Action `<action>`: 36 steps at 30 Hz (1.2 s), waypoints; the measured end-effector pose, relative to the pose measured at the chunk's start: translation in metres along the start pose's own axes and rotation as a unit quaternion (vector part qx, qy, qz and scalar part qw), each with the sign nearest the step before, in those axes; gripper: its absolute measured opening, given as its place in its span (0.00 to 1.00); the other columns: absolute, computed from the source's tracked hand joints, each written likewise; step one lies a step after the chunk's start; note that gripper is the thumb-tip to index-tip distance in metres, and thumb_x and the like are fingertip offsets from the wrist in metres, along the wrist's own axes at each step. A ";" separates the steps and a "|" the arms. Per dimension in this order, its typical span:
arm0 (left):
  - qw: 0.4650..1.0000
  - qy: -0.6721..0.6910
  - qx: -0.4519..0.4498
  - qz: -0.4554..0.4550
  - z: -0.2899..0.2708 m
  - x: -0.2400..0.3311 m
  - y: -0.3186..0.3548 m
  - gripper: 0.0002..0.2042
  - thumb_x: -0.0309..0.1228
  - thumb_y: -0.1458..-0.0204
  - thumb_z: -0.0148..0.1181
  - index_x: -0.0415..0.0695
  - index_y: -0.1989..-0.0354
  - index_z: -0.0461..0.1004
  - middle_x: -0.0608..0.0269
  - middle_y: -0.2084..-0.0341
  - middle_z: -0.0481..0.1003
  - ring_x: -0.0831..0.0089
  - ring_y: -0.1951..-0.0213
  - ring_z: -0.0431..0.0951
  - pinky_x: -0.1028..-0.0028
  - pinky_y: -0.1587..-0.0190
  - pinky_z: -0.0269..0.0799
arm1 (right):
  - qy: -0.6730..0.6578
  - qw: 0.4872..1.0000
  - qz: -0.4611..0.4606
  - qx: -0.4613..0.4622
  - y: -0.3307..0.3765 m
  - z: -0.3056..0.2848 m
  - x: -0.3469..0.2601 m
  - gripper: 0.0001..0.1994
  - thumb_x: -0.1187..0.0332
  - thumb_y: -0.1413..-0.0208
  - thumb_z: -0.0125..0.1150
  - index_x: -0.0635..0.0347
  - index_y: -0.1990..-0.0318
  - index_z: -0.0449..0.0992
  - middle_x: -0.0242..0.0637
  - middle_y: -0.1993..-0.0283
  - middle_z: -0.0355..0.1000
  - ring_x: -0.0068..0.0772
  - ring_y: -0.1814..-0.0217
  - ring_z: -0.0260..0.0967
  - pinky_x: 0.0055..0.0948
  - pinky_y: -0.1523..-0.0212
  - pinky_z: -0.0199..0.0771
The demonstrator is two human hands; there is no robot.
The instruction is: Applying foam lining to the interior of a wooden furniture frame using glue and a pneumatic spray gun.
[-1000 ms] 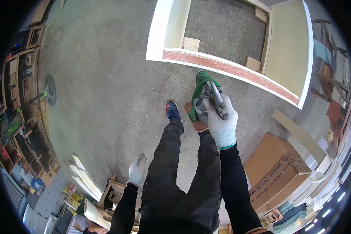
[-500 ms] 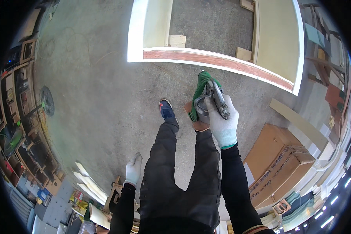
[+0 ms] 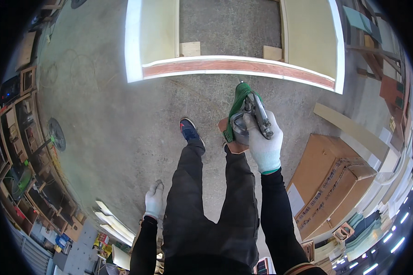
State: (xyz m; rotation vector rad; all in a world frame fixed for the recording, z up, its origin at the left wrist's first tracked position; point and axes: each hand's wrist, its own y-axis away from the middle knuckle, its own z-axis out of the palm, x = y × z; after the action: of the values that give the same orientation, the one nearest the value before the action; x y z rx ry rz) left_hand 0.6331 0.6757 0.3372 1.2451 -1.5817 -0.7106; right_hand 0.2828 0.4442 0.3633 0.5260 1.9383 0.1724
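Note:
My right hand (image 3: 265, 143), in a white knit glove, is closed around a metal spray gun (image 3: 260, 117) held out in front of my right leg. A green cloth (image 3: 237, 110) wraps the gun's front and one side, and a small nozzle tip points away from me. Below the gun shows a brown flat piece (image 3: 236, 147); I cannot tell whether it is attached. Down beside my left thigh hangs my gloved left hand (image 3: 154, 200), holding nothing, its fingers loosely stretched. Ahead lies a white-edged frame (image 3: 241, 67) with a reddish wood-coloured front strip, just beyond the gun.
Wooden blocks (image 3: 190, 49) sit at the frame's inner edge. A large cardboard box (image 3: 328, 183) stands to my right, near a long flat board (image 3: 351, 130). On the left are a round fan (image 3: 56, 134) and wooden shelving (image 3: 20, 137). White strips (image 3: 116, 223) lie behind my left hand.
The frame has shifted left in view and now sits more level across it. My left foot has moved a little. Both hands keep nearly the same pose, the spray gun still gripped.

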 end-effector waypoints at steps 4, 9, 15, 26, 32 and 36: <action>0.996 -0.081 -0.009 0.024 0.003 0.005 0.001 0.19 0.28 0.33 0.52 0.31 0.38 0.71 0.54 0.44 0.76 0.70 0.41 0.74 0.74 0.35 0.65 | -0.036 0.999 0.028 0.014 -0.001 -0.016 0.007 0.11 0.72 0.38 0.67 0.65 0.50 0.78 0.37 0.59 0.80 0.21 0.56 0.75 0.25 0.54 0.75; 0.997 -0.074 0.004 0.020 0.013 0.002 0.002 0.19 0.29 0.34 0.53 0.30 0.38 0.71 0.54 0.44 0.76 0.69 0.41 0.74 0.73 0.35 0.66 | -0.042 0.998 0.019 0.042 -0.002 -0.036 0.018 0.11 0.70 0.38 0.68 0.64 0.52 0.78 0.41 0.61 0.82 0.24 0.58 0.79 0.26 0.56 0.77; 0.995 -0.093 0.002 0.037 0.022 0.000 0.004 0.20 0.31 0.33 0.54 0.30 0.38 0.71 0.52 0.43 0.76 0.68 0.40 0.74 0.72 0.35 0.66 | -0.050 0.996 0.047 0.062 -0.003 -0.065 0.023 0.11 0.71 0.37 0.66 0.65 0.50 0.78 0.35 0.60 0.80 0.19 0.57 0.74 0.24 0.54 0.75; 0.990 -0.128 -0.002 0.061 0.036 -0.004 0.004 0.20 0.31 0.34 0.54 0.30 0.39 0.73 0.50 0.46 0.78 0.68 0.43 0.76 0.71 0.38 0.69 | -0.077 0.989 0.034 0.122 -0.010 -0.111 0.049 0.11 0.71 0.38 0.67 0.64 0.51 0.77 0.39 0.61 0.81 0.21 0.59 0.77 0.25 0.56 0.77; 0.984 -0.161 0.005 0.077 0.048 0.005 0.010 0.20 0.32 0.35 0.55 0.30 0.39 0.73 0.49 0.46 0.78 0.67 0.43 0.76 0.70 0.37 0.68 | -0.068 0.986 0.042 0.148 -0.013 -0.136 0.061 0.11 0.69 0.37 0.67 0.64 0.51 0.77 0.39 0.62 0.81 0.22 0.59 0.78 0.26 0.56 0.77; 0.985 -0.162 -0.010 0.063 0.058 0.016 0.016 0.22 0.33 0.33 0.54 0.29 0.37 0.70 0.47 0.42 0.75 0.64 0.38 0.73 0.69 0.34 0.66 | -0.054 0.984 0.034 0.167 -0.015 -0.151 0.071 0.11 0.69 0.37 0.66 0.64 0.52 0.77 0.39 0.63 0.80 0.22 0.60 0.77 0.26 0.57 0.77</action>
State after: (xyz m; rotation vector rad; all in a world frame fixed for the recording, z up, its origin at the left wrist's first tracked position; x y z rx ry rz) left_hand 0.5728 0.6591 0.3349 1.0409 -1.8944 -0.8793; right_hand 0.1192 0.4793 0.3616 0.8074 1.8523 -0.1392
